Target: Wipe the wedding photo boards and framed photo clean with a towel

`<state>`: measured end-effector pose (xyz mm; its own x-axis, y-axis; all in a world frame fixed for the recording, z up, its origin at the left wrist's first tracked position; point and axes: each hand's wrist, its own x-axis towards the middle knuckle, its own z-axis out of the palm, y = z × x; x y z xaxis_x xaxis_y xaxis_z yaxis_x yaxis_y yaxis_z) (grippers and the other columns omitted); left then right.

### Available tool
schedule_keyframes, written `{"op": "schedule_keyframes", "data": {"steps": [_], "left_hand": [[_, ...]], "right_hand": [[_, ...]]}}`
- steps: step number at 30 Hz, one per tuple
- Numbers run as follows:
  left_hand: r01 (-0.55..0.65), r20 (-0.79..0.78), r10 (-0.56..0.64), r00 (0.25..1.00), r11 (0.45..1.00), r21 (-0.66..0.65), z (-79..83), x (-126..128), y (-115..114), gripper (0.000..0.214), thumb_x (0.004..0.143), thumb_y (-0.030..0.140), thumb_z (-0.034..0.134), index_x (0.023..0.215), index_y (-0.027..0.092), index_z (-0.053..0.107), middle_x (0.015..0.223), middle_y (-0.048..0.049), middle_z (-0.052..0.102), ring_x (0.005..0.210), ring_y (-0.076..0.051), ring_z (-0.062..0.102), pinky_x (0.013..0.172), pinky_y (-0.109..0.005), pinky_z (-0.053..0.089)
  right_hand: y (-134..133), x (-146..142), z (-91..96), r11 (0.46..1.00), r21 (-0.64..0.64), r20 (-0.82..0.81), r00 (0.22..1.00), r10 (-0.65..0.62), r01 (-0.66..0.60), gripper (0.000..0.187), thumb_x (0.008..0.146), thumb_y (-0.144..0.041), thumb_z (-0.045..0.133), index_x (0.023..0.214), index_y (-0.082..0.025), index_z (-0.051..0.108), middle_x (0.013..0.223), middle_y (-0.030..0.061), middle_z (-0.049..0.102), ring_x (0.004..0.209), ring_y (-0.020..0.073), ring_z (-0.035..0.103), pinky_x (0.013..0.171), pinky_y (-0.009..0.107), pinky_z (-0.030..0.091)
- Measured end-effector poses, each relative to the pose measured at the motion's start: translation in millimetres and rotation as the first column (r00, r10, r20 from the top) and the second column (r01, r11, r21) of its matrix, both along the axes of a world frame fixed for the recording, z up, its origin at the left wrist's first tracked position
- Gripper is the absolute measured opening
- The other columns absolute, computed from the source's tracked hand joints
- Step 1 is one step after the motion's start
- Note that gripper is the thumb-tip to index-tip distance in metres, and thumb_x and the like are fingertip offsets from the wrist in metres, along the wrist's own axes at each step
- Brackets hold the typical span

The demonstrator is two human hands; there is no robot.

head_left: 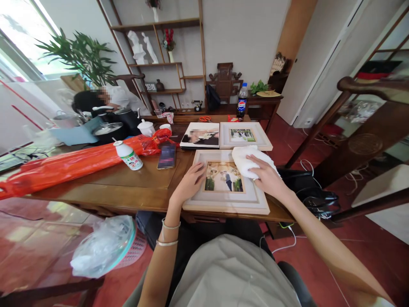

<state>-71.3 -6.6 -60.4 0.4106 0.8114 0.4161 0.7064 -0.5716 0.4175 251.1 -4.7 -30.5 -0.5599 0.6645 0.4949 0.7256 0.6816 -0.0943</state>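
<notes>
A pale picture frame [220, 204] with a wedding photo of a couple lies flat at the table's front edge. Fingers stretched, my left hand [194, 178] rests on the frame's left side. At the frame's upper right, my right hand [263, 172] holds a bunched white cloth [244, 155] against the frame. The cloth hides that corner and hangs a little past it. Behind lie a second picture frame [262, 138] with an outdoor photo and, to its left, a white photo album [209, 128] with a couple on it.
Left on the table [153, 183] are a phone [166, 155], a white-and-green bottle [128, 155] and a long red plastic-wrapped bundle [89, 160]. Behind are orange scissors [204, 118] and a cola bottle [242, 100]. A lined waste basket [128, 247] stands below left. A person [108, 100] is at the far left.
</notes>
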Motion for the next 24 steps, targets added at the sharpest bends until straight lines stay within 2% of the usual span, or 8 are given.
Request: {"op": "schedule_keyframes", "data": {"steps": [5, 7, 9, 12, 16, 18, 21, 24], "left_hand": [[-0.021, 0.157, 0.026, 0.987, 0.999, -0.033, 7.9, 0, 4, 0.027, 0.090, 0.022, 0.054, 0.113, 0.019, 0.069, 0.119, -0.0105, 0.066, 0.115, -0.024, 0.059, 0.104, -0.043, 0.045], [-0.025, 0.183, 0.031, 0.983, 0.999, -0.034, 9.1, -1, 5, 0.027, 0.089, 0.021, 0.056, 0.111, 0.020, 0.070, 0.115, -0.0100, 0.067, 0.110, -0.024, 0.061, 0.101, -0.043, 0.047], [0.002, 0.174, 0.002, 0.985, 1.000, -0.025, 7.7, -2, 6, 0.030, 0.089, 0.020, 0.055, 0.116, 0.020, 0.068, 0.122, -0.0107, 0.064, 0.116, -0.025, 0.058, 0.104, -0.045, 0.045], [0.056, 0.130, -0.052, 0.990, 0.998, -0.026, 2.7, -4, 7, 0.036, 0.092, 0.020, 0.051, 0.126, 0.022, 0.062, 0.138, -0.0111, 0.054, 0.133, -0.026, 0.045, 0.112, -0.049, 0.035], [0.068, 0.084, -0.063, 0.994, 0.996, -0.052, -1.6, -7, 9, 0.039, 0.094, 0.023, 0.047, 0.132, 0.020, 0.057, 0.145, -0.0133, 0.048, 0.143, -0.028, 0.032, 0.116, -0.052, 0.027], [0.067, 0.083, -0.062, 0.995, 0.996, -0.054, -1.7, -8, 9, 0.039, 0.095, 0.024, 0.047, 0.133, 0.019, 0.057, 0.145, -0.0138, 0.048, 0.143, -0.027, 0.032, 0.116, -0.051, 0.028], [0.067, 0.062, -0.063, 0.996, 0.996, -0.062, -0.9, -8, 8, 0.040, 0.095, 0.026, 0.046, 0.133, 0.015, 0.056, 0.145, -0.0148, 0.048, 0.143, -0.027, 0.031, 0.117, -0.049, 0.027], [0.065, 0.041, -0.062, 0.997, 0.996, -0.066, -0.6, -8, 8, 0.041, 0.095, 0.027, 0.047, 0.132, 0.012, 0.057, 0.145, -0.0161, 0.047, 0.143, -0.028, 0.030, 0.117, -0.049, 0.026]], "right_hand": [[-7, 0, 0.8, 0.999, -0.029, 0.033, 0.999, -0.020, 0.021, 0.047, 0.062, 0.003, 0.048, 0.097, -0.013, 0.074, 0.141, 0.0170, 0.051, 0.136, 0.0351, 0.039, 0.105, 0.056, 0.040], [-9, 0, 0.3, 0.999, -0.034, 0.034, 0.999, -0.015, 0.016, 0.047, 0.062, 0.003, 0.048, 0.097, -0.014, 0.074, 0.141, 0.0157, 0.052, 0.137, 0.0340, 0.038, 0.107, 0.056, 0.038], [-10, 0, -1.1, 1.000, -0.031, 0.027, 1.000, -0.007, 0.008, 0.046, 0.063, 0.002, 0.047, 0.095, -0.015, 0.075, 0.142, 0.0141, 0.052, 0.137, 0.0334, 0.038, 0.108, 0.057, 0.037], [-9, 1, -1.5, 1.000, -0.018, -0.017, 1.000, -0.021, 0.021, 0.044, 0.063, 0.001, 0.047, 0.092, -0.017, 0.075, 0.142, 0.0115, 0.052, 0.136, 0.0329, 0.040, 0.107, 0.057, 0.038], [-5, -1, 8.6, 0.985, 0.059, -0.143, 0.978, -0.154, 0.163, 0.043, 0.066, 0.000, 0.049, 0.097, -0.018, 0.073, 0.144, 0.0087, 0.050, 0.131, 0.0318, 0.047, 0.105, 0.051, 0.043], [-2, -6, 16.1, 0.973, 0.111, -0.154, 0.971, -0.183, 0.201, 0.042, 0.067, 0.000, 0.050, 0.097, -0.018, 0.072, 0.147, 0.0080, 0.047, 0.135, 0.0312, 0.042, 0.108, 0.050, 0.040], [5, -18, 21.8, 0.982, 0.097, 0.003, 0.987, -0.163, 0.162, 0.042, 0.068, 0.000, 0.051, 0.100, -0.017, 0.071, 0.148, 0.0100, 0.045, 0.141, 0.0330, 0.031, 0.113, 0.057, 0.027], [9, -31, 19.9, 0.990, -0.027, 0.184, 0.974, -0.132, 0.139, 0.046, 0.069, -0.001, 0.052, 0.108, -0.015, 0.069, 0.144, 0.0144, 0.049, 0.138, 0.0364, 0.035, 0.110, 0.061, 0.027]]}}
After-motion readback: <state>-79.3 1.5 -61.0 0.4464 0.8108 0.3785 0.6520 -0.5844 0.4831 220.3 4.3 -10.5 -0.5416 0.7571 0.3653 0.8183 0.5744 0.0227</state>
